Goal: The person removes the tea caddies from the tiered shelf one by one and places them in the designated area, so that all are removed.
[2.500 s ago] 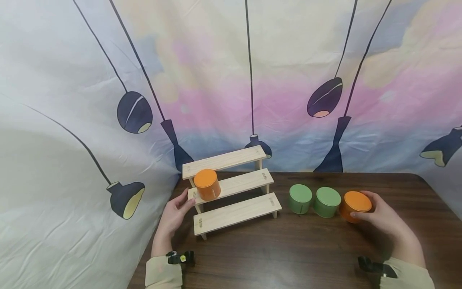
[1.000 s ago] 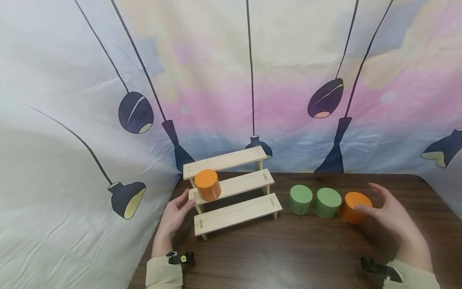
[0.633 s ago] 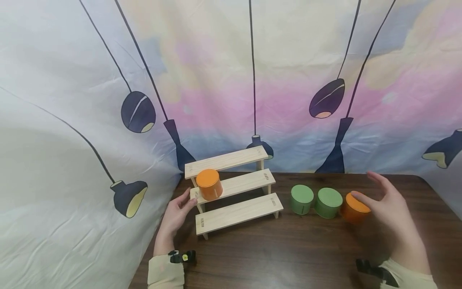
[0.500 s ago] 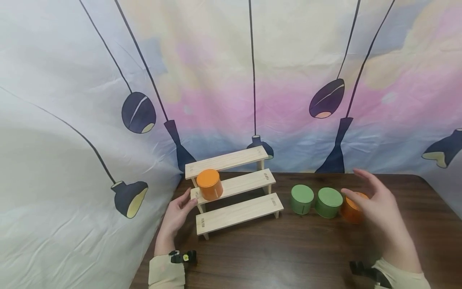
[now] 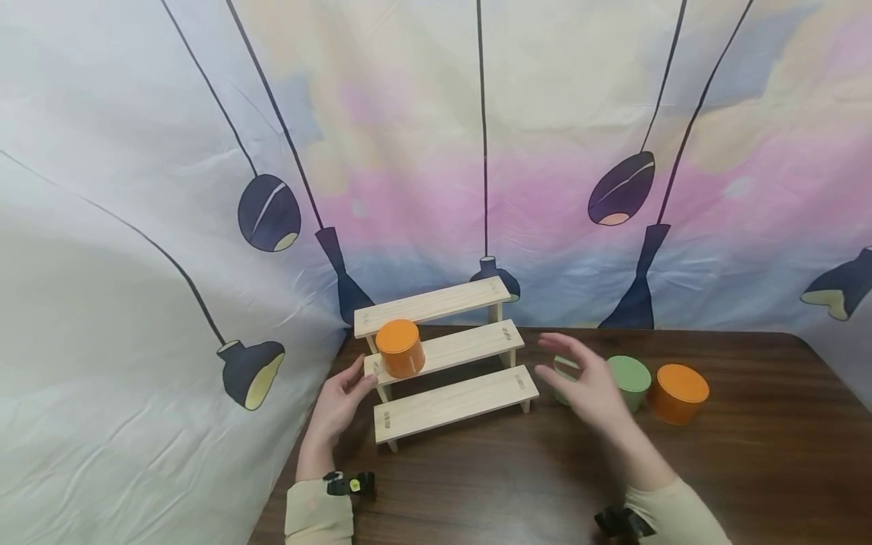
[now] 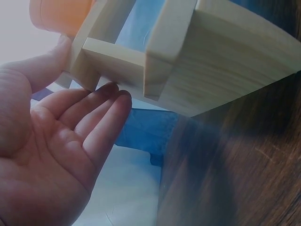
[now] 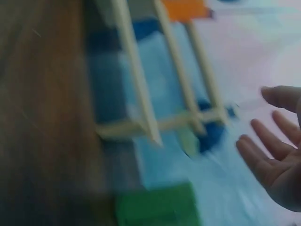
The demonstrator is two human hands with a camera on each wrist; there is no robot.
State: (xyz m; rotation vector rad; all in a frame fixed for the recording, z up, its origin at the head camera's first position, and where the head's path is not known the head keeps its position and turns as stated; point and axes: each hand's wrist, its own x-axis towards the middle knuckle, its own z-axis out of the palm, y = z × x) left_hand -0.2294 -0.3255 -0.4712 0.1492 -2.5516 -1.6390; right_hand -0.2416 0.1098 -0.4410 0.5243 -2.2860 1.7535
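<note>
A three-tier wooden display stand (image 5: 450, 348) stands on the table, with an orange tin (image 5: 400, 350) on the left end of its middle step. My left hand (image 5: 341, 401) grips the left end of that step; in the left wrist view the thumb lies at the plank's end and the fingers (image 6: 106, 110) reach the side brace. My right hand (image 5: 589, 386), fingers spread and holding nothing, is in front of a green tin (image 5: 564, 368) and partly hides it. To the right stand a second green tin (image 5: 630, 381) and another orange tin (image 5: 679, 393), side by side.
The dark wooden table (image 5: 490, 484) has a far edge against a cloth backdrop (image 5: 545, 151) printed with hanging lamps. More pale cloth (image 5: 136, 393) hangs along the left side. The right wrist view is blurred and shows a green tin (image 7: 157, 207) below the stand.
My right hand has let go of the orange tin at the right, risen, and swung left past the green tins. That orange tin stays in place. My left hand keeps its hold on the stand.
</note>
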